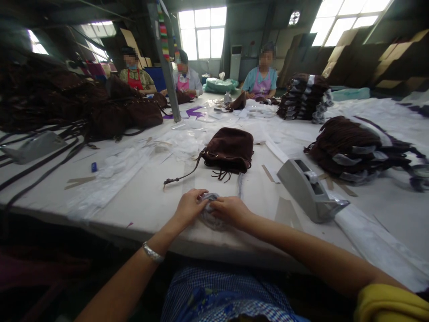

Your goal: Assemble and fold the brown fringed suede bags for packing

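Observation:
Near the table's front edge, a crumpled bundle of greyish, see-through plastic wrap [212, 219] lies under both hands. My left hand [191, 205] grips its left side, fingers curled in. From the right, my right hand [233, 210] pinches the top of the bundle, fingertips close to those of the left. What the wrap contains, if anything, I cannot make out. Just beyond the hands, a dark brown drawstring bag [231, 147] lies on its side, its fringed tassels toward me and its strap [181, 176] trailing left.
A grey tape dispenser [310, 190] stands to the right, another [35, 147] at far left. Brown bags [130, 112] are heaped at the left; wrapped stacks [355, 147] lie right. A metal post [167, 67] rises from the white table [150, 188]. Three people sit opposite.

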The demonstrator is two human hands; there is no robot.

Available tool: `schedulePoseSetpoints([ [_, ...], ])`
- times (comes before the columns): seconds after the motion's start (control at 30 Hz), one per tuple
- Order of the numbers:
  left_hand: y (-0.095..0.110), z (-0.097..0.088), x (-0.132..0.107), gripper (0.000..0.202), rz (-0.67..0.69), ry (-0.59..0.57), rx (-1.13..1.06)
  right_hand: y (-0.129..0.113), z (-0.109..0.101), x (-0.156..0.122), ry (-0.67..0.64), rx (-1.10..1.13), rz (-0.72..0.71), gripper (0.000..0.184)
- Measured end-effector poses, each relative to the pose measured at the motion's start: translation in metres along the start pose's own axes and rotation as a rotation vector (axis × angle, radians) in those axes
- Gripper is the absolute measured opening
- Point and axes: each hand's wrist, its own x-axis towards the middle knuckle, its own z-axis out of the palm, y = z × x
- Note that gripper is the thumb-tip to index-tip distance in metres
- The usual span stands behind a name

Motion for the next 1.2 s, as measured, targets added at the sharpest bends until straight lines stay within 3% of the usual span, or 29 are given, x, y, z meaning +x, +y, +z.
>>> schedulePoseSetpoints([
  [0.2, -0.004, -0.004, 0.022, 0.032, 0.204, -0.171, -0.136, 0.031, -0.023, -0.008, 0.003, 0.025, -0.328, 0.031],
  [0.27, -0.002, -0.004, 0.026, 0.029, 0.255, -0.236, -0.17, 0.036, -0.027, -0.009, -0.014, -0.031, -0.367, 0.027],
  [0.33, 0.0, -0.003, 0.027, 0.027, 0.213, -0.222, -0.164, 0.034, -0.026, -0.007, -0.038, -0.084, -0.326, 0.019],
  [0.4, 0.001, -0.002, 0.023, 0.028, 0.125, -0.125, -0.12, 0.026, -0.021, -0.004, -0.046, -0.122, -0.238, 0.012],
  [0.5, 0.001, 0.0, 0.01, 0.033, 0.029, 0.007, -0.002, 0.009, -0.011, 0.001, -0.006, -0.114, -0.066, 0.016],
  [0.6, 0.001, 0.002, -0.001, 0.033, -0.021, 0.006, 0.046, 0.0, -0.004, 0.006, 0.034, -0.022, 0.068, 0.022],
  [0.73, 0.002, 0.002, -0.003, 0.03, -0.045, -0.032, 0.004, 0.012, -0.012, 0.005, 0.006, 0.111, -0.016, 0.019],
  [0.93, -0.002, -0.002, 0.016, 0.033, 0.057, -0.109, -0.025, 0.039, -0.025, -0.01, -0.012, -0.069, -0.262, 0.029],
  [1.07, 0.004, -0.001, 0.028, 0.029, 0.148, -0.109, -0.007, 0.024, -0.009, -0.014, 0.046, -0.093, -0.084, 0.014],
  [1.2, 0.013, 0.0, 0.016, 0.023, 0.282, 0.023, 0.124, 0.008, 0.003, -0.015, 0.127, -0.061, 0.102, 0.015],
])
